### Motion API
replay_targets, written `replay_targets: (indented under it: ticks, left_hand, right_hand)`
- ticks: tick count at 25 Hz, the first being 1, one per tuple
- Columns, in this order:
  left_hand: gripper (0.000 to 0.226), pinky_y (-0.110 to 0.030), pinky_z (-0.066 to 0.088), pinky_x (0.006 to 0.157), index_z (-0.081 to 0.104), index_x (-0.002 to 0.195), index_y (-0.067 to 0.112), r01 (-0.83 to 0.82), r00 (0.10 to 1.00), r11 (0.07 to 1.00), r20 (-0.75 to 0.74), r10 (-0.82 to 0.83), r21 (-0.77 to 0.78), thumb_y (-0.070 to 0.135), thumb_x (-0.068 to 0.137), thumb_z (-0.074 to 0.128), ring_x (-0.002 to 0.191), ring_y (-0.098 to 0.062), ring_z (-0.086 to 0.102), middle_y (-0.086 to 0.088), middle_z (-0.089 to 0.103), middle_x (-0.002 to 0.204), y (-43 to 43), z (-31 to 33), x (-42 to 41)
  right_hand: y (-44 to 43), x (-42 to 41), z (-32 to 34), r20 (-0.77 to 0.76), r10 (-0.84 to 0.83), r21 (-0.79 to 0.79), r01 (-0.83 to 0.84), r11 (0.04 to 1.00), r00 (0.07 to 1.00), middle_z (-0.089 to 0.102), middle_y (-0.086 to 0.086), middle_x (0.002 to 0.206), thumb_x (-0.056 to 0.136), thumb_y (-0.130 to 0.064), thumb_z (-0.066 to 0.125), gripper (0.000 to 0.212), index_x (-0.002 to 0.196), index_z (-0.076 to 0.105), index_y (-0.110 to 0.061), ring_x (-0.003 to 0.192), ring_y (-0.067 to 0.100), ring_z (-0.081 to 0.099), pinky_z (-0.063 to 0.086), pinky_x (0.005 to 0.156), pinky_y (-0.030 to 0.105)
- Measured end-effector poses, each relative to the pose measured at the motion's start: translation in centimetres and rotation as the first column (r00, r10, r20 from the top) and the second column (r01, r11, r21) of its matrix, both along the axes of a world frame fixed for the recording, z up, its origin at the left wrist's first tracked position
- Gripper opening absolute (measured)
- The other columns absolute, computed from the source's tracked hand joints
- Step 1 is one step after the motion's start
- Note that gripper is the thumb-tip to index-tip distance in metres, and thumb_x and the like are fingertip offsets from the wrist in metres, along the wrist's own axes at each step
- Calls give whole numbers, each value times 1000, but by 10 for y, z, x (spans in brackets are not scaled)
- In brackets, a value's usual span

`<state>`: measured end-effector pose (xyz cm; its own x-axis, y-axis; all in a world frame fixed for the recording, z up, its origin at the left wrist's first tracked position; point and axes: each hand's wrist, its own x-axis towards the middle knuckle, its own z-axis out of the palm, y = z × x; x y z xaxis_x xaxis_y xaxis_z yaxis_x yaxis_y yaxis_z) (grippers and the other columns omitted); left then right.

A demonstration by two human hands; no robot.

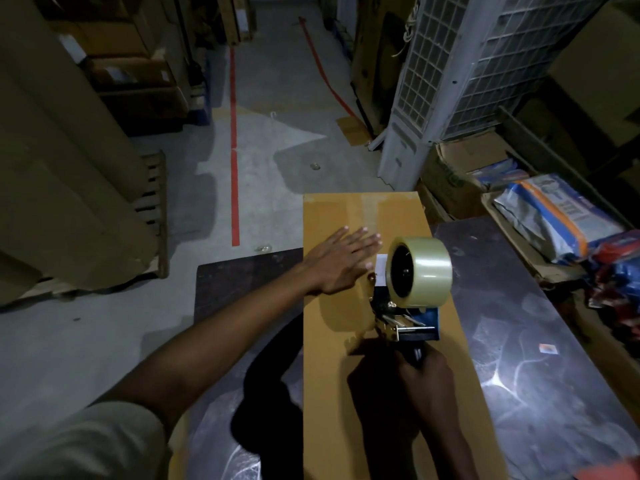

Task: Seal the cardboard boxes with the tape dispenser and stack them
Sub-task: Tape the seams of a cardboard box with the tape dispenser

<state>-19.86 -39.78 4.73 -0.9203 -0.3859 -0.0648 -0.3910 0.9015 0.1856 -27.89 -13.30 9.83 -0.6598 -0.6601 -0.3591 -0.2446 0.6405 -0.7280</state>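
The right hand point(426, 372) is wrapped round the handle of the tape dispenser point(412, 320), fingers curled tight on it, with the clear tape roll point(420, 268) standing on the far side of the grip. The dispenser sits on top of the 1 cardboard box point(325, 393) in view, roughly midway along the lid and on its centre line.

The left hand point(341, 259) lies just left of the roll, flat, fingers straight and pressed on the lid, holding nothing. It is the farther-reaching of the 2 hands, while the right stays nearer the body.

The box lies on a dark table point(536, 341) with its long axis running straight away from the person. A glossy strip of tape point(367, 209) shows along the far stretch of that axis, beyond both hands. The near stretch looks bare (shadow makes this uncertain). So the stroke likely runs lengthwise, from the dispenser back toward the body, with the flat hand steadying the lid.
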Motion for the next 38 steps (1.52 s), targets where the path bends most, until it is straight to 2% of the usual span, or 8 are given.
replay_targets:
  ticks: [3,6,10,16,24,27,33,38]
  left_hand:
    - [56,-47,-6,126,5,161,37,-98,995,995,-5,98,-8,52,108,9,156,-13,-7,12,1,169,-24,3,-12]
    - [56,-52,-3,125,5,161,40,-207,978,978,-20,207,-3,56,107,8,156,-13,-7,14,0,169,-39,5,-27]
    - [57,-52,-5,125,2,161,40,-210,977,978,-27,210,-15,56,106,5,156,-13,-7,13,-1,169,-38,5,-28]
    - [55,-51,-7,124,3,161,41,-219,975,975,-41,218,-25,53,107,6,156,-11,-7,16,-2,169,-39,4,-26]
    - [53,-54,-6,123,2,161,42,-266,964,963,1,266,-31,50,108,5,156,-14,-8,16,-4,169,-34,9,-30]
    - [55,-56,-6,123,0,161,38,-298,954,954,22,298,1,49,108,5,157,-17,-9,11,-7,170,-18,12,-30]
    - [57,-53,-11,124,-7,161,34,-43,997,999,58,42,14,51,107,6,155,-17,-14,6,-15,168,67,3,13]
    - [55,-42,-9,126,19,160,30,148,988,987,-45,-145,61,50,109,11,157,-12,-5,11,7,169,123,3,62]
  right_hand:
    - [0,2,3,-20,9,-14,-9,1000,1000,67,-1,75,92,-20,73,9,90,68,-13,70,9,60,40,58,22]
    - [-2,5,5,-41,27,-6,-27,1000,999,67,0,77,91,-22,73,10,94,69,-14,71,15,62,40,58,25]
    - [-5,8,7,-71,23,37,-20,999,997,73,12,91,92,-30,72,25,107,73,-9,90,33,69,39,66,30]
    - [28,25,15,-77,47,117,-37,992,996,70,8,85,92,-28,71,13,92,66,-16,80,30,67,44,66,32]
    - [103,53,15,-34,-37,141,41,989,999,76,9,96,87,-23,77,18,102,72,-15,96,32,70,46,74,33]
    - [110,58,15,-53,-34,139,41,989,998,73,10,89,87,-21,76,14,96,69,-13,89,32,68,44,70,33]
    - [108,56,17,-61,-35,94,41,995,998,67,1,72,89,-19,74,17,78,61,-21,72,22,66,45,64,32]
    - [108,56,17,-73,-14,94,21,995,997,65,1,68,90,-20,72,16,76,64,-19,65,13,61,41,55,29]
